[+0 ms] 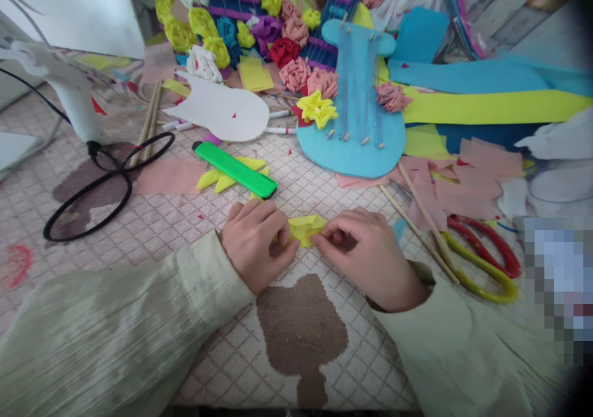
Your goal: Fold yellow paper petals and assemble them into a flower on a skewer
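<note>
Between my two hands, low over the patterned cloth, is a small piece of creased yellow paper (pixel 306 230). My left hand (pixel 259 241) pinches its left end, with the fingers curled in. At the right end, the thumb and fingertips of my right hand (pixel 361 250) close on the paper. Just beyond my left hand lies a green utility knife (pixel 236 170), resting on cut yellow paper pieces (pixel 210 179). Farther back sits a light-blue instrument-shaped cutout (pixel 352 151) with strings, wooden pegs, a yellow paper flower (pixel 317 109) and pink paper flowers.
Scissors (pixel 486 253) with red and yellow handles lie at right beside thin wooden sticks (pixel 417 231). A white cutout (pixel 227 111) and several paper flowers (pixel 282 52) are at the back. Looped black cable (pixel 88 235) and a white stand (pixel 78 102) occupy the left. Pink paper scraps (pixel 477 182) lie right.
</note>
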The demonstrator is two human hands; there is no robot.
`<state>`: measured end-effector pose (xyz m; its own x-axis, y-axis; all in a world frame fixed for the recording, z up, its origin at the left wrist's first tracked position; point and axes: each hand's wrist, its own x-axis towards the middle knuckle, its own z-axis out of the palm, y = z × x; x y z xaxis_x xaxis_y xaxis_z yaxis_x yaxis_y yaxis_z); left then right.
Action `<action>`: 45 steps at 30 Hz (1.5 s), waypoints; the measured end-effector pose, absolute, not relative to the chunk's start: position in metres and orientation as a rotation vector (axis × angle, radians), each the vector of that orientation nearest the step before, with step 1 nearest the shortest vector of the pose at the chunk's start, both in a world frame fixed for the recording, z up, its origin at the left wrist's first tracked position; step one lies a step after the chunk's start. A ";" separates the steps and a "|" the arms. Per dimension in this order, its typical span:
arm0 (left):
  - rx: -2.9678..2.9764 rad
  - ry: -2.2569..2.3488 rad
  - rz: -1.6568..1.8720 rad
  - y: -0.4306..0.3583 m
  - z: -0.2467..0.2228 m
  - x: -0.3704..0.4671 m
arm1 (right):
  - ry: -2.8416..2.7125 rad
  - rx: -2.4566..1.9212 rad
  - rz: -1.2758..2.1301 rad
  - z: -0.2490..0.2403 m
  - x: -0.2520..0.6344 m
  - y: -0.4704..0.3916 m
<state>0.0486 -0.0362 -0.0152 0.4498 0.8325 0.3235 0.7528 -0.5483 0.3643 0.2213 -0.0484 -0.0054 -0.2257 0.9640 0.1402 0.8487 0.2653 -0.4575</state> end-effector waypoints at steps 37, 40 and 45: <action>2.635 1.213 0.772 -0.037 -0.022 0.035 | -2.358 -1.347 0.344 -0.001 0.232 -0.045; 2.619 1.209 0.802 -0.037 -0.022 0.036 | -2.359 -1.358 0.335 -0.003 0.230 -0.043; 2.608 1.196 0.862 -0.035 -0.022 0.037 | -2.298 -1.393 0.374 -0.003 0.225 -0.039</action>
<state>0.0367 -0.0347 -0.0217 0.5182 0.7332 0.4403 0.6496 -0.6723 0.3551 0.2249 -0.0386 -0.0034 -0.4063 0.8876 0.2168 0.7730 0.4605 -0.4364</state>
